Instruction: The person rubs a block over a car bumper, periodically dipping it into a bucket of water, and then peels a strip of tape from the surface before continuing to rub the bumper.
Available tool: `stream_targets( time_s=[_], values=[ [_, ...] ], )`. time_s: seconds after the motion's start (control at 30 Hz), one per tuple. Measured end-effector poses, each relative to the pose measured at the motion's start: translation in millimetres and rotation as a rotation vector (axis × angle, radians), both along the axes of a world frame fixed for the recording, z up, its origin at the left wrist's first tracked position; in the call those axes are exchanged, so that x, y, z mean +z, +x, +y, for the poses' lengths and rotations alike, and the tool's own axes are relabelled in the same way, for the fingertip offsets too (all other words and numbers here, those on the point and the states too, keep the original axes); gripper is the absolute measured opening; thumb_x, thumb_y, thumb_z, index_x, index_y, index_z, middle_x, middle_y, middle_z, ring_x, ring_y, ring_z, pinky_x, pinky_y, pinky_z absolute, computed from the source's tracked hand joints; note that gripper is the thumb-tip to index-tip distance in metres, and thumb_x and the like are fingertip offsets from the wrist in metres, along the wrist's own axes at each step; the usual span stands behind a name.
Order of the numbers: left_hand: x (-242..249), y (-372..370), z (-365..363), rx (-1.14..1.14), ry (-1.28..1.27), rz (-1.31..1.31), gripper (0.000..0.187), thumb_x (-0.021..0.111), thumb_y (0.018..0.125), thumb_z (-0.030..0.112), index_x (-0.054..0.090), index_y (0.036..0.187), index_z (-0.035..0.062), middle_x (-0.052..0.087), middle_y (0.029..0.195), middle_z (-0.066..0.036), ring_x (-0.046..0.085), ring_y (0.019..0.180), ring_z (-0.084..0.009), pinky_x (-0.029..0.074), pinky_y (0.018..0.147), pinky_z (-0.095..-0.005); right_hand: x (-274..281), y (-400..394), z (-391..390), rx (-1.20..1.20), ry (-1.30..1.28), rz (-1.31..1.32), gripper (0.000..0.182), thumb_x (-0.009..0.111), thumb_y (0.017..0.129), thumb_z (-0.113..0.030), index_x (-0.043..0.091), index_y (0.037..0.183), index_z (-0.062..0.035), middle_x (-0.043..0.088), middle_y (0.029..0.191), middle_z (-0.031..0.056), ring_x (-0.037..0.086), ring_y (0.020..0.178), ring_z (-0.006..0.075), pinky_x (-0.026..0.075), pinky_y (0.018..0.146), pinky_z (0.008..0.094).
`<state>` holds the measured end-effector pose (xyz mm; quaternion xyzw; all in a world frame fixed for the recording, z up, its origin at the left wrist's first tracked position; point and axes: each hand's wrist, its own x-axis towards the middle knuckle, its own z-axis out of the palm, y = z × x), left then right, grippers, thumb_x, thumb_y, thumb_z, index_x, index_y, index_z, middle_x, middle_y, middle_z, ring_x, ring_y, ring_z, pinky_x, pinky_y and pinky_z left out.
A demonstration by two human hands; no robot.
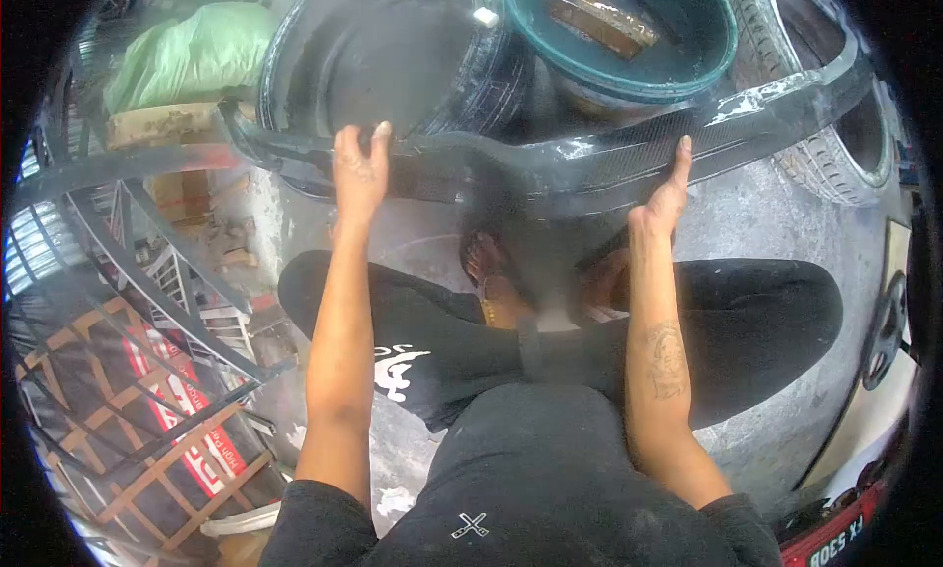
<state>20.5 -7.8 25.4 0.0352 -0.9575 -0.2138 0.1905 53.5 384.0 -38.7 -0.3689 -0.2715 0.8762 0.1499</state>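
A long, glossy black car bumper lip (530,169) with a carbon-fibre weave spans the head view from left to right in front of me. My left hand (360,169) is closed on its near edge left of the middle, thumb up on top and the other fingers mostly hidden. On the right part, my right hand (664,202) grips the near edge, thumb raised along the face and fingers hidden beneath. The lip looks wet, with bright reflections on its right half. It lies across a tyre at the left and passes in front of a teal bucket (732,52).
In the bucket's water lies a brown block (604,22). A small white piece (486,17) rests on the black tyre (393,47). More tyres (825,169) stand at the right. Metal frames (147,263) and a green bag (196,52) are at the left.
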Motion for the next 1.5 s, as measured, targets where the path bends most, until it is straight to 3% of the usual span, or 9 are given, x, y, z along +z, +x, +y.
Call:
stream_targets(
  time_s=[0.33,0.6,0.77,0.83,0.9,0.97,1.03,1.37,1.5],
  values=[
    [-6,4,-10,0.084,0.173,0.129,0.051,0.072,0.103,0.041,0.064,0.109,-0.0094,0.068,0.103,-0.028,0.066,0.098,-0.043,0.05,0.09,-0.0481,90,-19,55,-0.483,0.987,0.087,0.045,0.075,0.103,-0.034,0.064,0.128,0.001,0.073,0.119,0.0111,0.067,0.106,0.02,0.052,0.099,0.039],
    [28,-4,-7,0.112,0.336,0.196,0.053,0.072,0.104,0.041,0.061,0.106,-0.0105,0.064,0.102,-0.027,0.062,0.095,-0.0394,0.049,0.092,-0.046,102,-197,-3,1.534,1.485,-0.01,0.05,0.061,0.106,-0.048,0.081,0.113,-0.0027,0.08,0.1,0.0123,0.075,0.096,0.0223,0.057,0.09,0.0368],
    [41,-1,-15,0.16,0.444,0.159,0.053,0.072,0.104,0.042,0.06,0.105,-0.0098,0.063,0.101,-0.024,0.06,0.095,-0.0359,0.048,0.092,-0.0449,27,-251,19,1.985,2.279,-0.433,0.053,0.052,0.107,-0.05,0.076,0.127,-0.006,0.077,0.111,0.0188,0.074,0.101,0.0291,0.057,0.089,0.0435],
    [41,-1,-17,0.167,0.486,0.146,0.054,0.072,0.104,0.043,0.06,0.105,-0.0096,0.063,0.102,-0.024,0.06,0.096,-0.0351,0.048,0.093,-0.0449,57,-242,17,1.951,1.924,-0.647,0.054,0.057,0.106,-0.05,0.076,0.126,-0.0029,0.076,0.125,0.0181,0.072,0.116,0.033,0.054,0.102,0.0458],
    [39,-1,-22,0.185,0.486,0.122,0.055,0.071,0.104,0.045,0.06,0.106,-0.0094,0.063,0.102,-0.022,0.059,0.097,-0.0344,0.048,0.093,-0.0451,67,-247,38,2.156,1.947,0.19,0.045,0.057,0.108,-0.04,0.076,0.12,-0.001,0.078,0.114,0.0156,0.074,0.107,0.0305,0.057,0.098,0.0458],
    [42,-1,-22,0.197,0.504,0.102,0.057,0.07,0.104,0.047,0.061,0.107,-0.0092,0.064,0.104,-0.023,0.06,0.099,-0.0351,0.048,0.096,-0.045,67,-249,53,1.544,0.435,0.143,0.037,0.056,0.11,-0.031,0.075,0.114,0.0011,0.078,0.107,0.0145,0.075,0.098,0.0264,0.061,0.094,0.0442],
    [41,0,-22,0.177,0.517,0.123,0.058,0.07,0.104,0.048,0.061,0.109,-0.0098,0.065,0.107,-0.025,0.061,0.102,-0.0367,0.048,0.099,-0.0447,101,-228,22,1.234,0.387,0.221,0.039,0.055,0.111,-0.03,0.074,0.113,0.0045,0.078,0.106,0.0172,0.076,0.093,0.0243,0.064,0.091,0.0408],
    [44,5,-23,0.179,0.492,0.141,0.059,0.07,0.104,0.048,0.061,0.111,-0.0103,0.065,0.109,-0.026,0.062,0.105,-0.0368,0.048,0.1,-0.0454,77,-29,-136,1.427,2.112,0.865,0.079,0.061,0.106,-0.052,0.04,0.161,-0.0006,0.045,0.165,0.0236,0.045,0.152,0.0395,0.036,0.126,0.053],
    [46,11,-29,0.162,0.504,0.117,0.057,0.071,0.104,0.046,0.061,0.109,-0.0097,0.065,0.107,-0.025,0.061,0.102,-0.0366,0.048,0.099,-0.0449,68,-27,-96,1.417,2.118,0.706,0.099,0.067,0.096,-0.066,0.039,0.159,0.0038,0.05,0.158,0.028,0.052,0.145,0.0425,0.042,0.12,0.0528]
  ],
)
